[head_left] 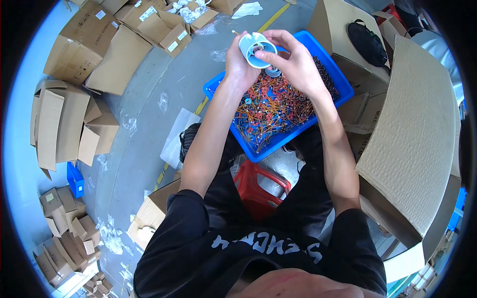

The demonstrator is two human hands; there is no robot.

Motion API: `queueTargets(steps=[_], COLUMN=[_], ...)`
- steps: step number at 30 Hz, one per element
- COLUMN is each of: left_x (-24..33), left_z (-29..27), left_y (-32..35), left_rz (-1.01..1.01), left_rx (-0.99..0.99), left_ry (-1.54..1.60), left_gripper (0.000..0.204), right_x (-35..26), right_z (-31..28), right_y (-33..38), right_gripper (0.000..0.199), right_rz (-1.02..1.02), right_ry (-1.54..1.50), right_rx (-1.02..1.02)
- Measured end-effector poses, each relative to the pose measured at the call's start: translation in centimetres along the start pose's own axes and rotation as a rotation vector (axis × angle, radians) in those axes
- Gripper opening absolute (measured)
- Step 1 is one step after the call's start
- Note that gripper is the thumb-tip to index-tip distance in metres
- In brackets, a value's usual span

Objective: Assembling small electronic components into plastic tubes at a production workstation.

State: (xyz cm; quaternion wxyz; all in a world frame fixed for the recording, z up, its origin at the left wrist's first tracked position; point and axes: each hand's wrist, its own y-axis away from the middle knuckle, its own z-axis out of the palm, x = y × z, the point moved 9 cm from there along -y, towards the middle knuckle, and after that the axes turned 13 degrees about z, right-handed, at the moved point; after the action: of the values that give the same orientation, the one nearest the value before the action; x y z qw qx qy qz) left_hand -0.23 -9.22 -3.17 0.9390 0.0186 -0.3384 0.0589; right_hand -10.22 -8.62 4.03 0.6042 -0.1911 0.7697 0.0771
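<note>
I hold a white round plastic housing (256, 48) up in front of me, over a blue plastic bin (332, 64). My left hand (237, 62) grips its left side. My right hand (293, 57) wraps its right side, thumb pressed across the open mouth. The bin rests on my knees and is full of small parts with orange, red and blue wires (271, 107). What sits inside the housing is hidden by my thumb.
A red plastic stool (258, 186) shows between my legs. Big cardboard boxes (415, 129) stand at my right, one with a black pouch (366, 42) on top. More flattened and open cartons (89, 47) and plastic scraps lie across the grey floor at left.
</note>
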Motion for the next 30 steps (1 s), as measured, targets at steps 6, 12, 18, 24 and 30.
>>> queueTargets(steps=[6, 12, 18, 24, 30], left_x=[0.6, 2.0, 4.8, 8.7, 6.2], left_z=[-0.2, -0.5, 0.0, 0.9, 2.1], left_y=[-0.4, 0.0, -0.4, -0.1, 0.8], left_rz=[0.078, 0.065, 0.25, 0.453, 0.427], left_rx=[0.04, -0.009, -0.075, -0.413, -0.443], left_ry=[-0.055, -0.237, -0.335, -0.945, -1.293], left_gripper=[0.045, 0.038, 0.037, 0.031, 0.023], right_x=[-1.3, -1.0, -1.4, -2.7, 1.1], right_z=[0.4, 0.8, 1.6, 1.2, -0.1], right_y=[0.6, 0.2, 0.8, 2.0, 0.1], right_gripper=[0.045, 0.043, 0.041, 0.045, 0.046], right_rz=[-0.069, -0.05, -0.134, -0.34, -0.148], right_ry=[0.131, 0.094, -0.004, 0.181, 0.352], right_rx=[0.086, 0.085, 0.004, 0.014, 0.02])
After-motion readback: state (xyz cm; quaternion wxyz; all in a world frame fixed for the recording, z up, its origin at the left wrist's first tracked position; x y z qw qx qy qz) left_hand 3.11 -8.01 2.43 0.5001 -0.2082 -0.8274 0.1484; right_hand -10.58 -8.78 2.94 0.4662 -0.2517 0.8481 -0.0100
